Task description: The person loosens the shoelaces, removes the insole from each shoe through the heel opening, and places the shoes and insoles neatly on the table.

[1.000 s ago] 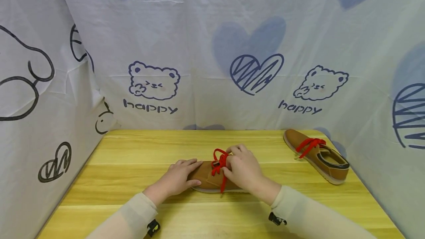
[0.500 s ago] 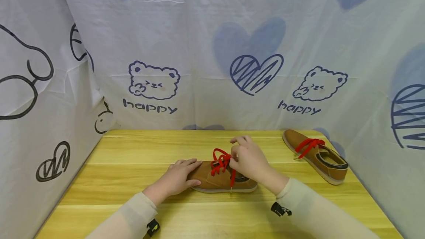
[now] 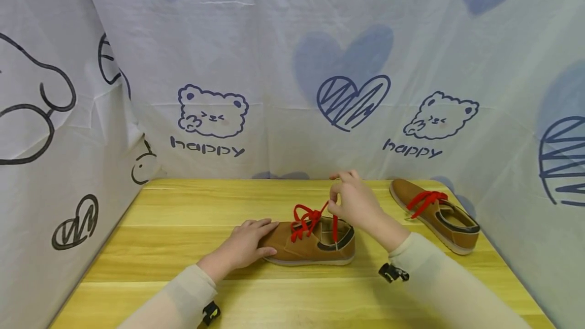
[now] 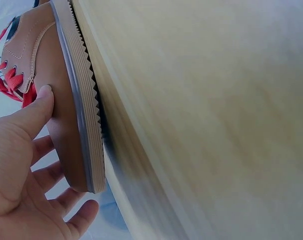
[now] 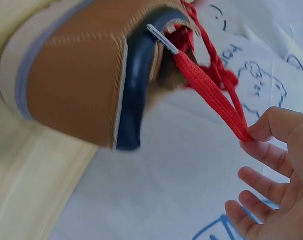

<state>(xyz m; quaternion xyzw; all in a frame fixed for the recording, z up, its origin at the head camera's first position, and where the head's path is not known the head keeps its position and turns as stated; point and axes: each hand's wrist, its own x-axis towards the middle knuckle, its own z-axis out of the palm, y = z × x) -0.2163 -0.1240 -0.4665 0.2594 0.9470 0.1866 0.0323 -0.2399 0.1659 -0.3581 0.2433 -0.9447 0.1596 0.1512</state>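
A brown leather shoe [image 3: 292, 253] lies sole-down on the wooden table, toe toward the left. My left hand [image 3: 242, 247] holds its toe, with the thumb on the near side and the fingers round the far side, as the left wrist view of the shoe [image 4: 64, 110] shows. Between thumb and index finger, my right hand [image 3: 358, 206] pinches a red shoelace [image 5: 211, 90] above the shoe's opening. One lace part runs taut from the knot to the pinch; the loose end, with its metal tip, hangs over the opening. A red loop [image 3: 300, 210] stands up near the knot.
A second brown shoe [image 3: 461, 235] with tied red laces lies at the table's right rear, toe pointing back left. White cloth [image 3: 283, 65] printed with hearts and bears encloses the wooden table [image 3: 192, 207] at the back and both sides.
My right hand has moved right and upward from the knot, drawing the lace out with it. More of the shoe's opening shows now. My left hand stays on the toe.
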